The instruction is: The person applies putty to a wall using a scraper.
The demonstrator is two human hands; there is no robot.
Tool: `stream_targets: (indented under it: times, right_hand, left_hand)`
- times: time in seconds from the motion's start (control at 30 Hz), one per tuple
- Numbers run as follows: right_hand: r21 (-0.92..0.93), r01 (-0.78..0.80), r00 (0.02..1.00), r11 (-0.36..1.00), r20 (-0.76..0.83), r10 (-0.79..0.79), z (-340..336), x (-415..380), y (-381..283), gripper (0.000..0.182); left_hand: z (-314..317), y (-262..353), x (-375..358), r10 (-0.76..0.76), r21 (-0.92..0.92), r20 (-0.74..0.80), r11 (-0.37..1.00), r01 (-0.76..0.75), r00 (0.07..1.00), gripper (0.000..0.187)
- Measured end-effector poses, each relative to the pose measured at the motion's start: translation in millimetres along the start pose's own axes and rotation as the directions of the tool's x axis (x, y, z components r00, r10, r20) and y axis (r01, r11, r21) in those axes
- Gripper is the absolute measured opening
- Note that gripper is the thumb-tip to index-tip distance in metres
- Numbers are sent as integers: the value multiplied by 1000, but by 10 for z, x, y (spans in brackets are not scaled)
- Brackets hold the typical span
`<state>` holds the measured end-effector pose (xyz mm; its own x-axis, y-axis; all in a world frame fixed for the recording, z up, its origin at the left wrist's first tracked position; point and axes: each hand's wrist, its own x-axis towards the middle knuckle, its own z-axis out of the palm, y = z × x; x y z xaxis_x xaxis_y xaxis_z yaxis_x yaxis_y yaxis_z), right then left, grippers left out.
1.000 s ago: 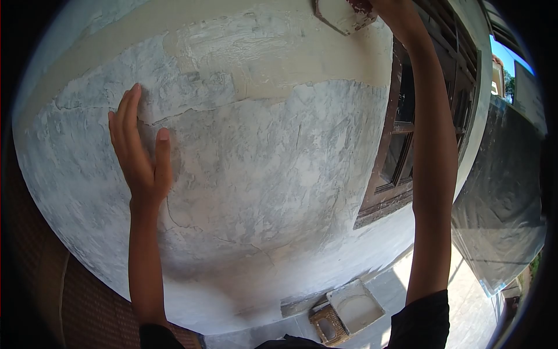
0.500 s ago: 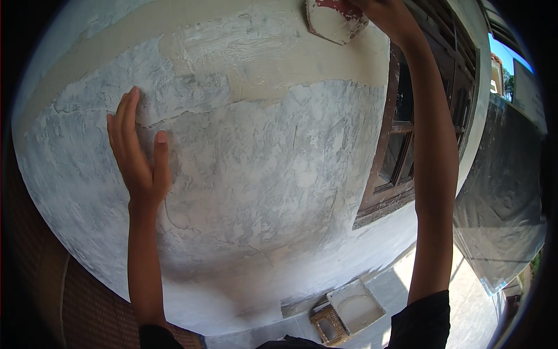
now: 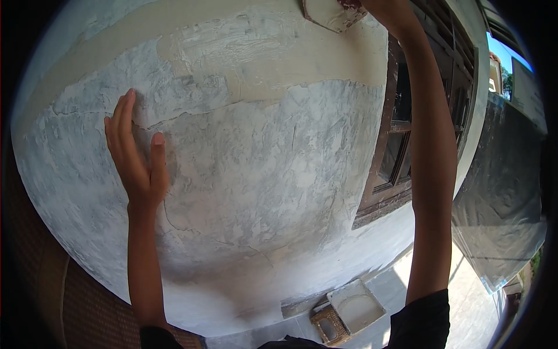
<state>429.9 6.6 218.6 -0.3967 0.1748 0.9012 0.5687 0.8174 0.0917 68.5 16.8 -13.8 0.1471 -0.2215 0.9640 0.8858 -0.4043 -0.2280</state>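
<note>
A patchy grey and white wall [image 3: 261, 157] with cracks and a smoother cream band across its upper part fills the view. My left hand [image 3: 136, 151] is up against it on the left, fingers extended and thumb apart, holding nothing. At the top edge, my right hand [image 3: 386, 13] has its fingers round a flat scraper [image 3: 332, 13] smeared with whitish paste and dark red patches. The scraper lies at the cream part of the wall, left of the window. Part of my right hand and the scraper's top are cut off by the frame.
A brown wooden window [image 3: 401, 134] is behind my right arm. Below, a whitish square tray [image 3: 357, 307] stands by a woven basket-like object [image 3: 329, 326] on the pale floor. A dark sheet [image 3: 500, 186] hangs at the right. Brown woven material [image 3: 99, 308] shows at lower left.
My right hand and the scraper have shifted slightly upward and to the left, so less of the scraper shows. My left hand stays almost in place against the wall.
</note>
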Motion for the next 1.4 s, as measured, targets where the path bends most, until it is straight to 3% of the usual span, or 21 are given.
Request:
stream_targets:
  times: [0.07, 0.1, 0.2, 0.23, 0.27, 0.33, 0.4, 0.47, 0.53, 0.6, 0.8, 0.87, 0.93, 1.07, 1.13, 1.17, 1.3, 1.4]
  right_hand:
    - [39, 24, 1000, 999, -1, -24, -3, -14, -40, 20]
    - [-29, 57, 995, 998, 78, -55, -10, -53, -88, 21]
    - [-158, 31, 999, 987, 18, -29, 105, 6, -66, 21]
    - [-67, -20, 992, 998, 119, 28, -22, -6, -107, 21]
    - [-68, -19, 993, 997, 119, 27, -36, -8, -85, 21]
    - [-11, -2, 999, 1000, -40, 1, -21, 15, -40, 20]
    - [19, 16, 999, 1000, -44, -16, 6, 4, -51, 20]
    - [-35, -24, 991, 999, 134, 29, 28, 19, -19, 21]
    - [-105, 25, 995, 994, 95, -15, 25, -33, -46, 22]
    - [-40, -57, 996, 998, -72, 54, 38, 5, -15, 22]
    - [-65, 45, 999, 997, 9, -44, 83, -25, 45, 21]
    - [-44, -33, 998, 998, 44, 35, 12, -44, 64, 20]
    - [2, -58, 997, 998, -60, 58, -37, -50, 74, 19]
    - [63, -26, 1000, 998, -12, 26, 30, -108, 32, 18]
    - [-63, -61, 998, 996, -23, 60, 28, -95, 37, 17]
    - [4, -43, 998, 999, -45, 43, 6, -100, 33, 17]
    - [-15, 58, 992, 998, -110, -60, 17, -120, 45, 20]
    - [-31, -77, 997, 997, -5, 77, 58, -163, -17, 21]
  left_hand:
    - [-4, 5, 2, -12, -24, 9, 1000, 12, 1000, 57]
    - [-6, 2, -2, -14, -23, 9, 1000, 15, 1000, 57]
    - [0, 5, 3, -4, -11, 15, 1000, 4, 1000, 58]
    - [-2, 8, 4, -6, -15, 14, 1000, 6, 1000, 58]
    - [-3, 6, 6, -9, -17, 13, 1000, 9, 1000, 58]
    - [-4, 2, 2, -12, -21, 11, 1000, 12, 1000, 58]
    - [-8, 4, -1, -18, -23, 11, 1000, 18, 1000, 58]
    - [-5, 14, 9, -12, -19, 15, 1000, 12, 1000, 57]
    - [-4, 6, 7, -6, -18, 15, 1000, 6, 1000, 57]
    - [-4, 5, 3, -1, -15, 12, 1000, 2, 1000, 57]
    - [-10, 10, 2, -4, -18, 26, 1000, 5, 1000, 57]
    - [-12, 15, 7, -13, -24, 23, 1000, 14, 1000, 58]
    - [-6, 8, 5, -14, -24, 24, 1000, 15, 1000, 58]
    - [-6, 21, 6, -20, -28, 30, 999, 21, 999, 58]
    - [-4, 12, -1, -18, -25, 28, 1000, 19, 999, 58]
    - [-4, 5, -1, -17, -20, 23, 1000, 17, 1000, 58]
    - [-11, 13, 9, -20, -24, 30, 999, 21, 999, 57]
    - [-4, 17, 4, -11, -25, 26, 1000, 12, 1000, 57]
